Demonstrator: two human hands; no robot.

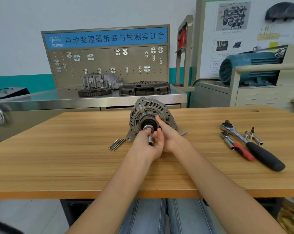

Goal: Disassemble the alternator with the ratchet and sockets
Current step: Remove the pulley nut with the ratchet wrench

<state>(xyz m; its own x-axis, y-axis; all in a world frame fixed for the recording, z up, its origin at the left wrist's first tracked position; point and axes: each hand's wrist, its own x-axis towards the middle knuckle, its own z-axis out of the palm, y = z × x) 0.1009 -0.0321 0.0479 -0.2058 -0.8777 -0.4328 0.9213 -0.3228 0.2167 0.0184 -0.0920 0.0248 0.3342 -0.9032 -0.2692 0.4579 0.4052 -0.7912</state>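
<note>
Left fingers (148, 132) pinching socket (150, 140) on alternator (149, 114) pulley, right fingers (158, 119) straight against pulley, shaft facing viewer

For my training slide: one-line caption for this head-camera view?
Left hand holds a socket at the alternator pulley; right hand steadies it; ratchets lie aside.

alternator (148, 114): 1 | ratchets (254, 146): 2 | long bolts (116, 144): 4 | hands (146, 144): 2
</note>
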